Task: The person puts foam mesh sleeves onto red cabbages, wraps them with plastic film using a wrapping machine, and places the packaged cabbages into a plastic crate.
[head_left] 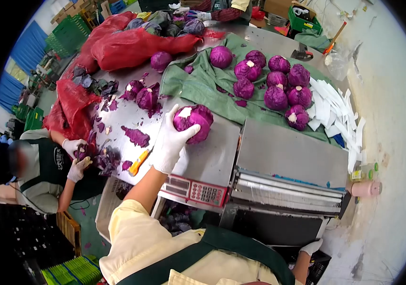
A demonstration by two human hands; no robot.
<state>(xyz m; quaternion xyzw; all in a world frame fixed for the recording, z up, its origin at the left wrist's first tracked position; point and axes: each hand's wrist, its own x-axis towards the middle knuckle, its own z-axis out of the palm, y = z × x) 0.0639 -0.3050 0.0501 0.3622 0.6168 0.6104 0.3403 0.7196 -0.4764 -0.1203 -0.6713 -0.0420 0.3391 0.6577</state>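
Observation:
My left hand [168,142], in a white glove, is closed around a red cabbage [198,121] with a pale cut stem. It holds the cabbage over the metal plate of a weighing scale [210,166] with a red keypad. My right hand [312,247], also gloved, is low on the right, beside the front corner of a film wrapping machine [288,185]. Its fingers are too small and partly hidden to make out. A yellow utility knife [139,162] lies on the metal table to the left of the scale.
Several red cabbages [276,98] sit on a green cloth [198,90]. White strips [333,107] lie at its right. Red mesh sacks [131,47] line the far left. A co-worker [39,166] handles cabbage at left; another person's gloved hand [200,15] shows at the back.

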